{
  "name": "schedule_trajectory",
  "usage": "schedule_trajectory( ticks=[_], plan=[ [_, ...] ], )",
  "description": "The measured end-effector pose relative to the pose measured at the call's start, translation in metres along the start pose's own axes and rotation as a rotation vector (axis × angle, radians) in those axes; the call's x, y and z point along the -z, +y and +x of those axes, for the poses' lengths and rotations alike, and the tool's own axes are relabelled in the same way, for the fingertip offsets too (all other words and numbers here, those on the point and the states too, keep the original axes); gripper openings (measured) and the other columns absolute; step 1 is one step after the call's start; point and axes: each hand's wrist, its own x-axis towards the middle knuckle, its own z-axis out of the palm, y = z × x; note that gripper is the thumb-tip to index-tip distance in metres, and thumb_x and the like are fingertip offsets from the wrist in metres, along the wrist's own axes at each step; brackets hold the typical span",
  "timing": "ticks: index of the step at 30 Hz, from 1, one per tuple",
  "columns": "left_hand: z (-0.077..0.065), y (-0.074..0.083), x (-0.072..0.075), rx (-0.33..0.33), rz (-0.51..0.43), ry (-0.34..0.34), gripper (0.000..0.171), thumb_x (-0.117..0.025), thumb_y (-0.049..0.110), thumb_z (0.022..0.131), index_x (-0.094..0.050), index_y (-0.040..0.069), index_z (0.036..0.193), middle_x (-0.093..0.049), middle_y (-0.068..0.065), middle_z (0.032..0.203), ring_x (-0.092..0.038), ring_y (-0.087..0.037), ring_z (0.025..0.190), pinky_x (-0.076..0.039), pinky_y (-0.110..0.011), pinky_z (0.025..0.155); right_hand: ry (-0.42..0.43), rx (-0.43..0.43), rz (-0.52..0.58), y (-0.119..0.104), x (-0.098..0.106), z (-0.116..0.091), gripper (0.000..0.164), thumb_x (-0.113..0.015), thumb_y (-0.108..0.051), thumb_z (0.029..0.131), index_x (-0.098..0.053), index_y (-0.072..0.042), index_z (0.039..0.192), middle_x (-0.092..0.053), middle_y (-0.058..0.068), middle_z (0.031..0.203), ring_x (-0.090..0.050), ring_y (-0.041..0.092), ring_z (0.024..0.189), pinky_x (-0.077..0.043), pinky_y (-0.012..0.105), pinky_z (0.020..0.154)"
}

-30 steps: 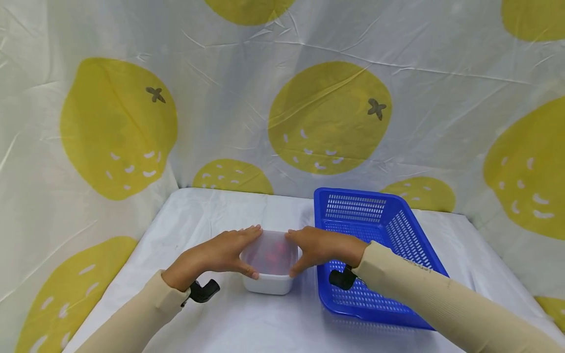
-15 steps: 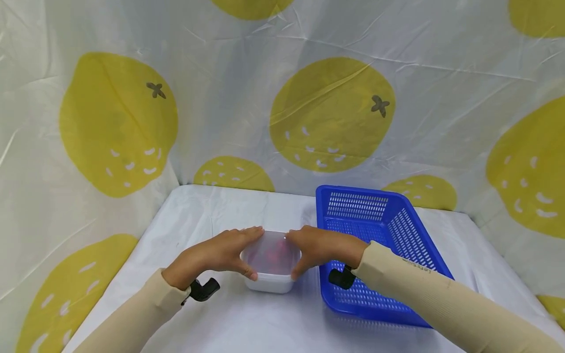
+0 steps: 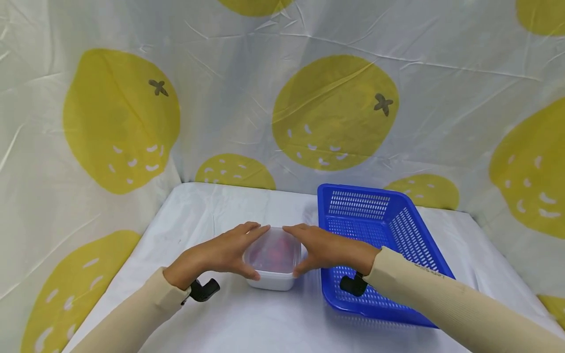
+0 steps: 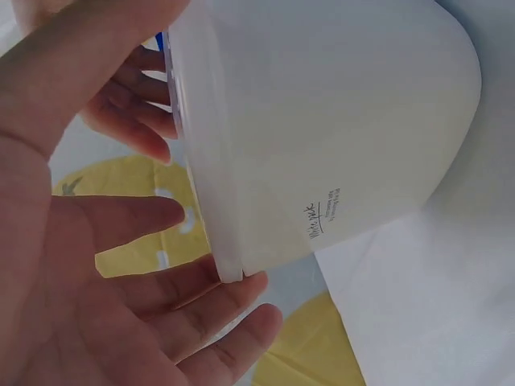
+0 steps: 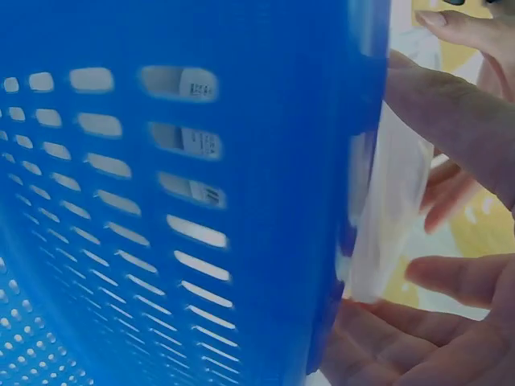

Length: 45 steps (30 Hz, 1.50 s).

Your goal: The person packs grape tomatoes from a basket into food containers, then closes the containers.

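Observation:
A small white plastic food container (image 3: 271, 283) stands on the white cloth in the head view, covered by a translucent lid (image 3: 274, 251). Something pinkish red shows blurred through the lid. My left hand (image 3: 224, 251) spans the lid's left side, thumb at the near corner and fingers toward the far edge. On the opposite side my right hand (image 3: 325, 247) spans it likewise. In the left wrist view, extended fingers (image 4: 201, 318) touch the lid's rim, and small print marks the container's wall (image 4: 362, 137). The basket hides much of the container in the right wrist view.
A blue perforated plastic basket (image 3: 359, 205) stands close to the container's right, partly behind my right wrist and sleeve. Its slotted wall (image 5: 282, 201) fills much of the right wrist view. White lemon-print cloth (image 3: 220, 98) hangs behind and beside the table.
Both hands stay at the lid. Their fingertips have come closer together along its far edge, and the right wrist has shifted slightly right. The head view has tilted a little.

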Motion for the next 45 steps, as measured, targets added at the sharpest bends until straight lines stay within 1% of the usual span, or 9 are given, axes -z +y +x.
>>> schedule_trajectory(
  ticks=[3, 6, 9, 13, 20, 27, 32, 37, 45],
  plan=[
    [0.002, 0.001, 0.000, -0.025, 0.041, 0.036, 0.102, -0.083, 0.044, 0.070, -0.031, 0.008, 0.150, -0.036, -0.015, 0.145, -0.046, -0.030, 0.125, -0.044, -0.044, 0.098, 0.019, 0.003, -0.013, -0.001, 0.001, -0.001, 0.096, -0.086, -0.037, 0.071, -0.036, -0.014, 0.149, -0.043, 0.007, 0.144, -0.043, 0.026, 0.130, -0.042, 0.046, 0.102],
    [0.004, 0.001, 0.001, -0.036, 0.057, 0.046, 0.102, -0.082, 0.045, 0.070, -0.032, 0.006, 0.149, -0.037, -0.015, 0.144, -0.047, -0.029, 0.123, -0.045, -0.043, 0.097, 0.025, 0.007, -0.025, 0.000, 0.004, -0.001, 0.094, -0.085, -0.038, 0.071, -0.037, -0.013, 0.148, -0.043, 0.007, 0.145, -0.043, 0.026, 0.130, -0.042, 0.046, 0.102],
    [0.006, 0.001, 0.003, -0.021, 0.031, 0.019, 0.102, -0.082, 0.046, 0.071, -0.032, 0.003, 0.149, -0.038, -0.014, 0.144, -0.047, -0.027, 0.123, -0.044, -0.042, 0.098, -0.001, 0.010, -0.019, 0.002, 0.006, -0.001, 0.092, -0.084, -0.038, 0.073, -0.037, -0.010, 0.148, -0.042, 0.007, 0.146, -0.040, 0.026, 0.133, -0.039, 0.045, 0.105],
    [0.007, -0.001, 0.003, 0.026, -0.018, -0.021, 0.102, -0.081, 0.048, 0.071, -0.033, 0.003, 0.149, -0.037, -0.010, 0.146, -0.046, -0.026, 0.125, -0.043, -0.042, 0.100, -0.037, 0.036, 0.006, 0.006, 0.008, 0.000, 0.090, -0.083, -0.037, 0.075, -0.039, -0.003, 0.146, -0.043, 0.011, 0.146, -0.039, 0.029, 0.135, -0.034, 0.045, 0.109],
    [0.009, -0.004, 0.003, 0.060, -0.059, -0.045, 0.106, -0.083, 0.051, 0.069, -0.033, 0.003, 0.149, -0.035, -0.008, 0.148, -0.044, -0.024, 0.128, -0.040, -0.042, 0.103, -0.036, 0.102, 0.019, 0.012, 0.007, 0.002, 0.091, -0.083, -0.037, 0.074, -0.040, 0.004, 0.143, -0.047, 0.016, 0.142, -0.044, 0.032, 0.130, -0.036, 0.047, 0.107],
    [0.011, -0.006, 0.004, 0.057, -0.075, -0.062, 0.110, -0.084, 0.051, 0.067, -0.031, 0.002, 0.150, -0.033, -0.009, 0.149, -0.041, -0.025, 0.131, -0.039, -0.043, 0.104, -0.045, 0.116, 0.037, 0.016, 0.006, 0.006, 0.092, -0.083, -0.039, 0.073, -0.041, 0.002, 0.144, -0.049, 0.012, 0.140, -0.052, 0.026, 0.119, -0.045, 0.041, 0.099],
    [0.012, -0.008, 0.005, 0.051, -0.089, -0.072, 0.111, -0.084, 0.051, 0.067, -0.029, 0.002, 0.150, -0.031, -0.011, 0.152, -0.038, -0.027, 0.134, -0.037, -0.044, 0.105, -0.045, 0.127, 0.053, 0.018, 0.008, 0.007, 0.092, -0.084, -0.038, 0.073, -0.041, 0.002, 0.143, -0.051, 0.011, 0.136, -0.055, 0.025, 0.112, -0.048, 0.040, 0.095],
    [0.013, -0.011, 0.005, 0.031, -0.096, -0.057, 0.111, -0.084, 0.051, 0.067, -0.030, 0.002, 0.150, -0.032, -0.011, 0.151, -0.038, -0.027, 0.134, -0.037, -0.044, 0.106, -0.056, 0.115, 0.062, 0.019, 0.009, 0.008, 0.093, -0.084, -0.039, 0.073, -0.040, 0.001, 0.144, -0.052, 0.010, 0.136, -0.057, 0.025, 0.110, -0.048, 0.039, 0.094],
    [0.011, -0.015, 0.001, 0.041, -0.121, -0.063, 0.110, -0.083, 0.052, 0.067, -0.030, 0.005, 0.151, -0.033, -0.007, 0.150, -0.038, -0.025, 0.133, -0.037, -0.044, 0.104, -0.087, 0.065, 0.077, 0.020, 0.005, 0.012, 0.097, -0.084, -0.041, 0.071, -0.038, -0.003, 0.147, -0.055, 0.009, 0.133, -0.058, 0.026, 0.111, -0.049, 0.038, 0.093]
  ],
)
